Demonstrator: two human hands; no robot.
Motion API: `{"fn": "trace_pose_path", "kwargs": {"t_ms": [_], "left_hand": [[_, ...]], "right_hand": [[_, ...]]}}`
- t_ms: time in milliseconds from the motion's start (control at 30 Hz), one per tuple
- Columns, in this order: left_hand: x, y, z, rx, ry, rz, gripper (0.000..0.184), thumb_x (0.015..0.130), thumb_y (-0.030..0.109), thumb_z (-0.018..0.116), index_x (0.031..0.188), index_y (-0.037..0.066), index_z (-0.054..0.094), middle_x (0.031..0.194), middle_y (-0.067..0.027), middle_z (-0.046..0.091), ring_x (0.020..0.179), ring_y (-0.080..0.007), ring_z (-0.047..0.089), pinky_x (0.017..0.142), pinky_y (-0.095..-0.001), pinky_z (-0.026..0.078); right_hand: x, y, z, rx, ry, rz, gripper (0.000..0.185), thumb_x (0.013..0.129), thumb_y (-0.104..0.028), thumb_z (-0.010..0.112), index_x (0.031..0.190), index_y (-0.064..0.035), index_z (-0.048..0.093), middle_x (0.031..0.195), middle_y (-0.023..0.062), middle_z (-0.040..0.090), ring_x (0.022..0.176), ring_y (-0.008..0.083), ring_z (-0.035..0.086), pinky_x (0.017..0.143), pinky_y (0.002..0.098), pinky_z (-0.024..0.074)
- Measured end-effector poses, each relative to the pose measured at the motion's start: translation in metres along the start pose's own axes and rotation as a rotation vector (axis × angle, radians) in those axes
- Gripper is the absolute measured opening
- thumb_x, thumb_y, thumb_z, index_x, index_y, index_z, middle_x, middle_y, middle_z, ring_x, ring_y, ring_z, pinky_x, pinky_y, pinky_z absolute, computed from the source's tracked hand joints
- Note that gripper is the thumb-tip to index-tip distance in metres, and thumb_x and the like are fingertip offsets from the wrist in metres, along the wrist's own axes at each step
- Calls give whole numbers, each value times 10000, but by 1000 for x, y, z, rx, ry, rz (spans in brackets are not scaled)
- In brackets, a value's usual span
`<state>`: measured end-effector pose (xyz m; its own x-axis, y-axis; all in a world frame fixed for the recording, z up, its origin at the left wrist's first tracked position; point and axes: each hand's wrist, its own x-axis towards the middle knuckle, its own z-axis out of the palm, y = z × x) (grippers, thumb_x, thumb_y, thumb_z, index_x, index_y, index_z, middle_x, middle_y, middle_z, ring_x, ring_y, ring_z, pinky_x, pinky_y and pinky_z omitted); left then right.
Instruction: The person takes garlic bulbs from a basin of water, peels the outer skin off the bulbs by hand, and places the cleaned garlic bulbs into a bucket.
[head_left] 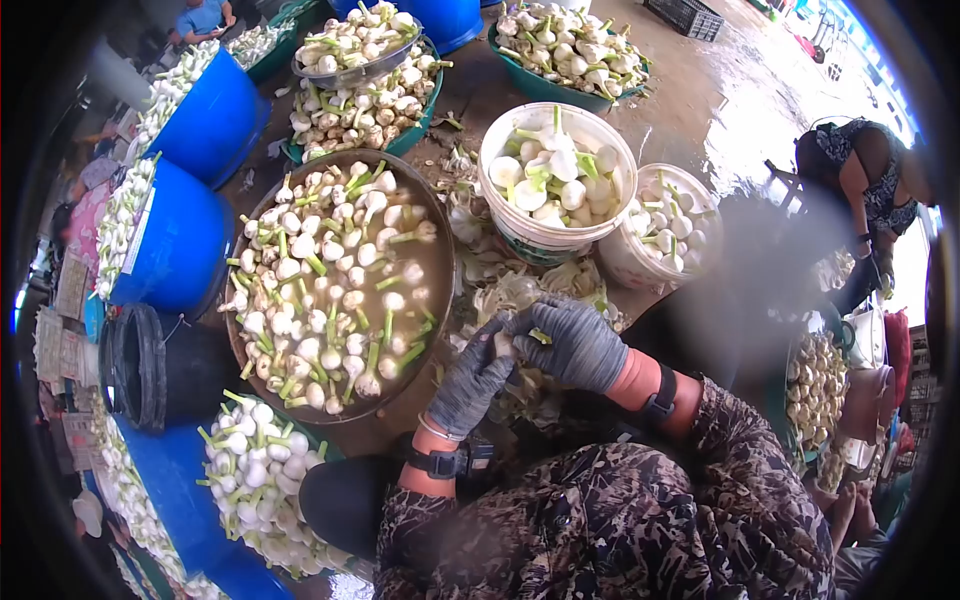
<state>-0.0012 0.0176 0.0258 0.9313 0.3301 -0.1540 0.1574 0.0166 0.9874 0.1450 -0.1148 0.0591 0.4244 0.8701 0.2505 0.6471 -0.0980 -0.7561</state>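
My left hand (470, 385), in a grey glove, is closed round a garlic bulb (503, 346) in front of me. My right hand (575, 345), gloved the same way, meets it with its fingers pinched on the bulb. A short piece of green stem (540, 336) pokes out by the right fingers. Most of the bulb is hidden by the gloves. Beneath both hands lies a heap of papery garlic peelings (535, 297). Just beyond them, a white bucket (520, 218) holds peeled bulbs with short green stems.
To the left stands a wide round basin (440, 300) of muddy water with floating garlic. A second bucket (640, 268) of bulbs is at the right. Blue tubs (180, 235) line the left side. Another person (870, 180) bends over at the far right.
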Motion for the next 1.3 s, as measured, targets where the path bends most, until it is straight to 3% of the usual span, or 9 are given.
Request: {"fn": "trace_pose_path", "kwargs": {"t_ms": [233, 333, 467, 567, 833, 900, 1033, 1100, 1300], "left_hand": [[0, -8, 2, 232, -80, 28, 463, 938, 136, 574, 1369, 8, 461, 1231, -152, 592, 1106, -224, 589, 958, -336, 462], [2, -9, 2, 222, -62, 155, 462, 971, 187, 541, 1382, 3, 435, 1315, -114, 543, 1166, -198, 527, 1051, -326, 381], [0, -2, -2, 97, -12, 126, 548, 927, 107, 551, 1440, 21, 381, 1416, -129, 467, 1309, -220, 430, 1119, -331, 297], [4, -12, -3, 70, -21, 156, 545, 919, 100, 562, 1431, 18, 393, 1396, -114, 483, 1291, -208, 443, 1113, -330, 306], [8, -16, 4, -396, 102, -62, 446, 927, 113, 568, 1356, 20, 490, 1294, -89, 560, 1166, -169, 524, 1020, -305, 410], [7, -15, 3, -206, 117, -77, 454, 953, 204, 582, 1369, 56, 477, 1251, -103, 568, 1119, -181, 548, 976, -314, 452], [6, -10, 18, -21, 150, 1, 434, 972, 214, 556, 1360, 38, 475, 1207, -107, 595, 1087, -182, 567, 949, -316, 471], [11, -13, 16, 221, 123, -9, 430, 978, 220, 557, 1351, 23, 472, 1184, -109, 610, 1063, -186, 582, 948, -324, 470], [13, -9, 24, -49, 134, 87, 362, 985, 260, 547, 1258, 24, 566, 1170, -101, 620, 1093, -193, 567, 954, -340, 464]], "right_hand": [[-1, 8, 6, -180, -49, -7, 146, 796, -180, 694, 859, -70, 622, 785, 142, 654, 740, 361, 628, 652, 438, 504], [4, 24, 13, 131, -90, 437, 264, 827, -238, 710, 961, -25, 631, 846, 172, 667, 745, 354, 625, 687, 383, 512], [-3, 23, 15, 491, -56, 267, 321, 914, -257, 648, 1114, -12, 596, 941, 156, 668, 841, 284, 649, 774, 366, 508], [-1, 6, 3, 184, -251, 330, 308, 922, -242, 647, 1121, -12, 603, 946, 128, 672, 870, 217, 637, 798, 358, 504], [-10, 12, 15, 602, -57, 328, 310, 860, -250, 707, 1069, -34, 631, 919, 176, 662, 827, 293, 651, 750, 369, 508], [-9, 11, 16, 72, 51, 178, 237, 833, -208, 719, 968, -27, 644, 820, 181, 652, 739, 330, 642, 683, 399, 509], [-7, 8, 19, -72, 82, 149, 190, 812, -180, 715, 886, -24, 634, 744, 184, 632, 680, 377, 616, 629, 428, 498], [-4, 15, 25, 55, 75, 288, 200, 827, -195, 704, 865, -16, 622, 746, 185, 640, 651, 343, 629, 617, 408, 499], [-2, 53, 38, 630, 40, 745, 246, 885, -241, 694, 913, -1, 649, 752, 26, 627, 682, 97, 528, 622, 298, 478]]}}
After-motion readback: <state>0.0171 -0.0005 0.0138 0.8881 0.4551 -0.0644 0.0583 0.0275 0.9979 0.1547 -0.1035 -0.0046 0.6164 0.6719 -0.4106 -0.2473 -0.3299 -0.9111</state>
